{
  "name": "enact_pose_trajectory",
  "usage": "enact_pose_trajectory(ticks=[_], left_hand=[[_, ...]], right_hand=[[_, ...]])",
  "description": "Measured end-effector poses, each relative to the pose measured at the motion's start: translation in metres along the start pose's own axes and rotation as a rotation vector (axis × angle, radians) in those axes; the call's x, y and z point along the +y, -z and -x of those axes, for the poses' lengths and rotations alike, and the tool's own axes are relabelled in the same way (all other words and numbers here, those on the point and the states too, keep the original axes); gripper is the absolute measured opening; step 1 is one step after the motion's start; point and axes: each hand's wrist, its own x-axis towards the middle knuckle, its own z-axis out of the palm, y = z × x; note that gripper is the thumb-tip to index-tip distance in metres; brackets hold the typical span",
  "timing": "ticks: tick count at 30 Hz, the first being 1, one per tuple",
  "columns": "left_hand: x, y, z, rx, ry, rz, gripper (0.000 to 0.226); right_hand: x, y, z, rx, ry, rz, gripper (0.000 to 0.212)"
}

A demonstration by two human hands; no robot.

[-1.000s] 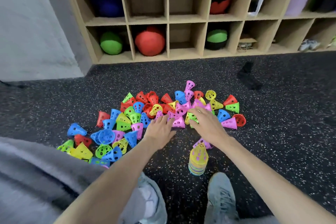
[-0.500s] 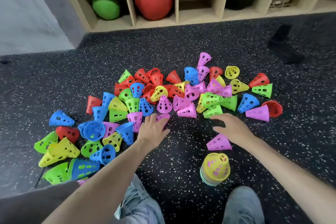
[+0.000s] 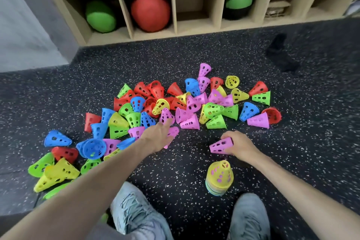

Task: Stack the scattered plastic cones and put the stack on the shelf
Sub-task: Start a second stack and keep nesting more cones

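Several small perforated plastic cones in red, blue, green, yellow and pink lie scattered on the dark speckled floor [image 3: 175, 171]. A short stack of cones [image 3: 220, 178] with a yellow one on top stands upright near my feet. My right hand [image 3: 240, 145] grips a pink cone [image 3: 221, 146] lying on its side just above the stack. My left hand [image 3: 158, 136] reaches over another pink cone [image 3: 173, 132] at the pile's near edge, fingers stretched out and touching it. The wooden cubby shelf [image 3: 194, 31] stands along the far wall.
The lower cubbies hold a green ball [image 3: 100, 16], a red ball [image 3: 150, 10] and a green-and-black ball [image 3: 238, 4]; one cubby between them holds nothing. A dark cloth [image 3: 280, 52] lies on the floor at the right. My shoes [image 3: 136, 214] are at the bottom.
My right hand has closed on the pink cone beside the stack and tipped it sideways. My left hand has pushed forward over a pink cone. The camera has moved closer to the pile.
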Motion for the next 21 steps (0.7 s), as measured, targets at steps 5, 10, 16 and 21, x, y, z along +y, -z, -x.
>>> enact_pose_trajectory(ticks=[5, 10, 16, 21], left_hand=[[0.035, 0.095, 0.012, 0.213, -0.006, 0.494, 0.053], [0.084, 0.179, 0.037, 0.372, -0.019, 0.607, 0.055], [0.116, 0.232, 0.078, 0.434, -0.055, 0.799, 0.057], [0.141, 0.263, 0.124, 0.487, -0.227, 0.944, 0.063]], right_hand=[[-0.058, 0.074, 0.022, 0.178, 0.084, -0.296, 0.050], [-0.118, 0.139, 0.064, 0.295, 0.166, -0.353, 0.043], [-0.147, 0.203, 0.131, 0.341, 0.127, -0.419, 0.037], [-0.157, 0.249, 0.190, 0.368, 0.167, -0.411, 0.037]])
